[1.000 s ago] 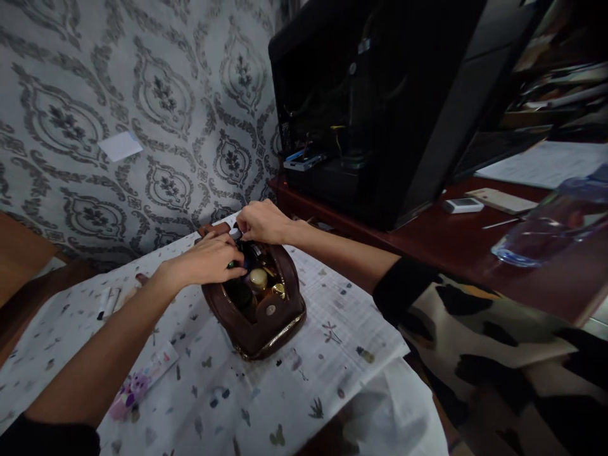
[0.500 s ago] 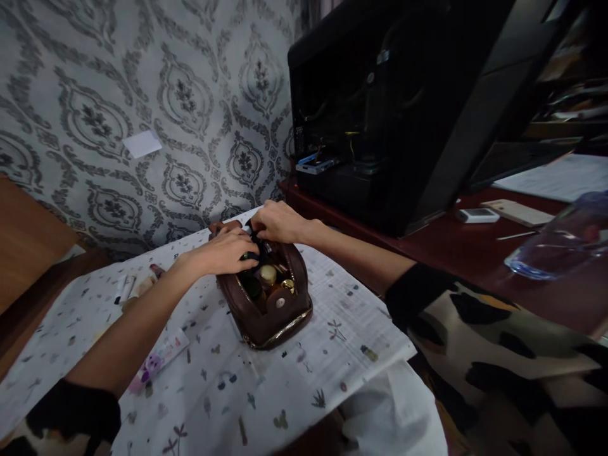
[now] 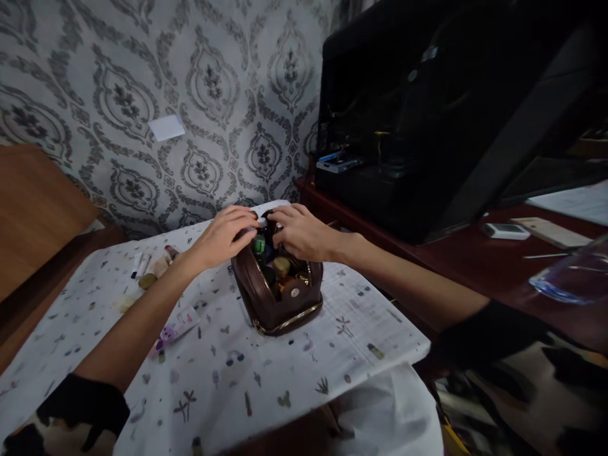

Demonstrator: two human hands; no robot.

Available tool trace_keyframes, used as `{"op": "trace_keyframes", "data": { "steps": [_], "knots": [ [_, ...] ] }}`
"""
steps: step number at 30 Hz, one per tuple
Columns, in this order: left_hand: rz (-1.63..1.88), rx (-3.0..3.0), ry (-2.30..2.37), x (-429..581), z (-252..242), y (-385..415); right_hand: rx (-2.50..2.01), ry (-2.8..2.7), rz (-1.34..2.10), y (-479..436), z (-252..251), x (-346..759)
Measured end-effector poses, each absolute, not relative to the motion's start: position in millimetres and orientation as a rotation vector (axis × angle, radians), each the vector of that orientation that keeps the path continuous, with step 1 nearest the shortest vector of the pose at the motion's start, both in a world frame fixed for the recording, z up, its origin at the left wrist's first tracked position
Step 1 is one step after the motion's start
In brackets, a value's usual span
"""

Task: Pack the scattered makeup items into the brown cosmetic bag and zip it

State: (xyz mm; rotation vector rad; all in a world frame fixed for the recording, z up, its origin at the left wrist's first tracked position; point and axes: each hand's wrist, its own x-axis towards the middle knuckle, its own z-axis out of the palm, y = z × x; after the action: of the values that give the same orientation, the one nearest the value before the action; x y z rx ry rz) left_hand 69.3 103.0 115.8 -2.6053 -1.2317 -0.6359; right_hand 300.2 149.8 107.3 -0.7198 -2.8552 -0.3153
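Note:
A brown leather pouch (image 3: 266, 303) with a gold zipper stands unzipped on a table under a patterned white cloth (image 3: 266, 386). Inside it are small bottles and jars, one with a green cap (image 3: 259, 244) and one with a gold lid (image 3: 281, 265). My left hand (image 3: 225, 233) rests curled on the pouch's far left rim, fingertips on a small white thing. My right hand (image 3: 299, 231) grips the far right rim, fingers reaching in among the bottles.
Small tubes and sticks (image 3: 151, 269) and a pink tube (image 3: 178, 322) lie on the cloth at left. A black open computer case (image 3: 427, 114) stands on a dark red desk (image 3: 475, 266) at right, with a clear jug (image 3: 574, 275) and a phone (image 3: 504, 231). A patterned wall (image 3: 166, 95) is behind.
The view has shifted, so the pouch sits further right and up. Both hands stay at its far rim; the green-capped bottle now shows between them.

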Motion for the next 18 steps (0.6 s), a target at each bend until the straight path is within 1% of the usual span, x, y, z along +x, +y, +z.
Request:
{"op": "trace_keyframes", "data": {
  "steps": [3,6,11,18],
  "knots": [
    [-0.812,-2.516,-1.263,57,110,78,-0.741,-3.007,-0.406,144,100,300],
    [-0.872,-2.465,-1.338,45,98,55,-0.815,-3.068,-0.51,141,99,297],
    [-0.837,-2.447,-1.44,22,75,30,-0.832,-3.072,-0.656,142,97,295],
    [-0.817,-2.345,-1.602,-21,52,5,-0.743,-3.033,-0.759,147,91,298]
  ]
}}
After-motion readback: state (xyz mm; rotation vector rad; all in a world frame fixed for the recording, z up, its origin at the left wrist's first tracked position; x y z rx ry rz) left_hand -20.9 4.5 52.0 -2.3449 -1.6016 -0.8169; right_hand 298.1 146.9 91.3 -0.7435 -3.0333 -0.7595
